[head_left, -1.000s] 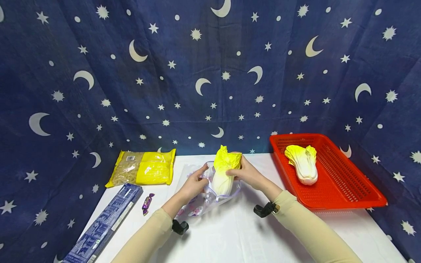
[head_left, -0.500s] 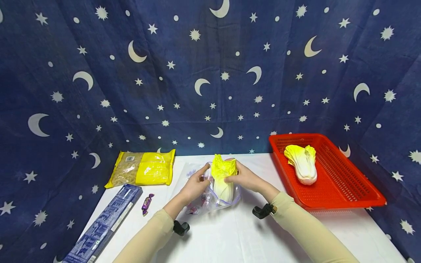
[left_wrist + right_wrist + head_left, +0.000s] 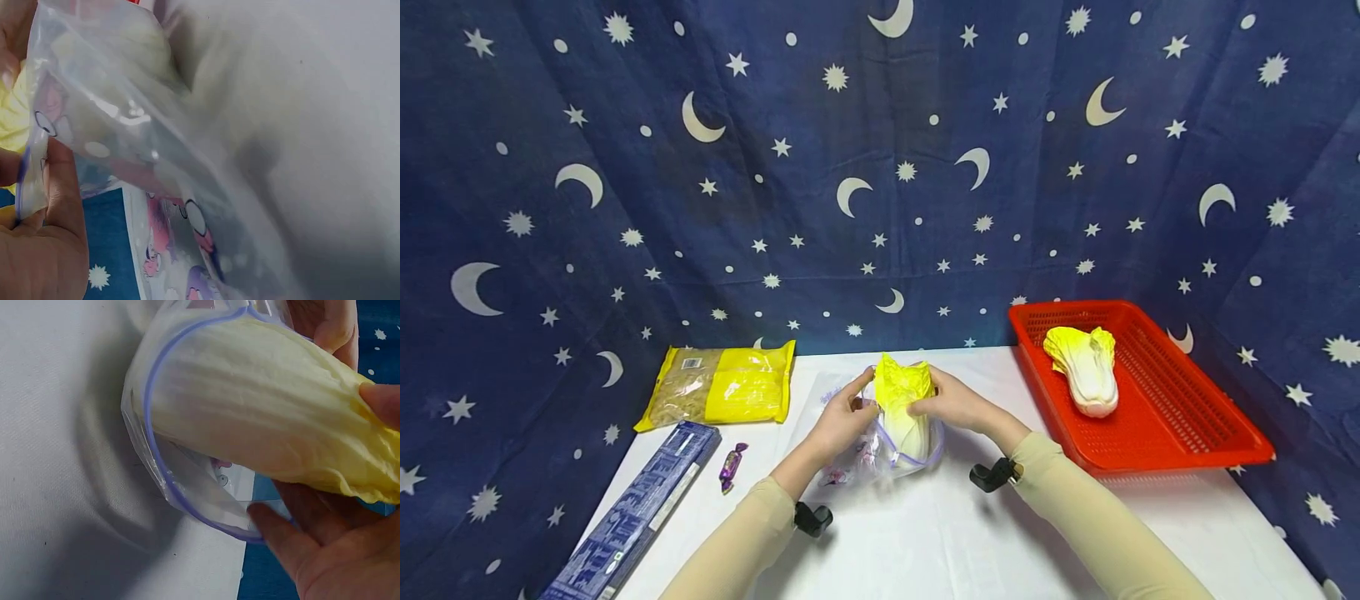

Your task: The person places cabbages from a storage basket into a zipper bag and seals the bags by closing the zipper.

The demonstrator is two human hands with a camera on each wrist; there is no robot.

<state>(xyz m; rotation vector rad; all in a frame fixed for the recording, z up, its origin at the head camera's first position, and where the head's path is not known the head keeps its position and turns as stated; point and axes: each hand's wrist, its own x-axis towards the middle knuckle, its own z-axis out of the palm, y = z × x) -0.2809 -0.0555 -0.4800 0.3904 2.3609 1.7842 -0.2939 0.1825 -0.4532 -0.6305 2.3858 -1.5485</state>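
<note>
Purple bag rim (image 3: 148,403), pinched by left hand (image 3: 838,423), gapes wide around cabbage (image 3: 901,412) (gripped by right hand (image 3: 961,403))

Head view: bright, mostly crisp; the curtain (image 3: 820,125) darkens toward the left edge.
Tablecloth (image 3: 955,542): near-white, soft shadows below the sleeves (image 3: 1097,508).
Yellow packet (image 3: 748,383): small glare spots.
Wrist views: dimmer, greyer, with broad, blurry shadows.
Clear bag (image 3: 144,144): sharp white highlights, hazy film.
Cabbage (image 3: 250,400): paler above, shaded along its underside.
</note>
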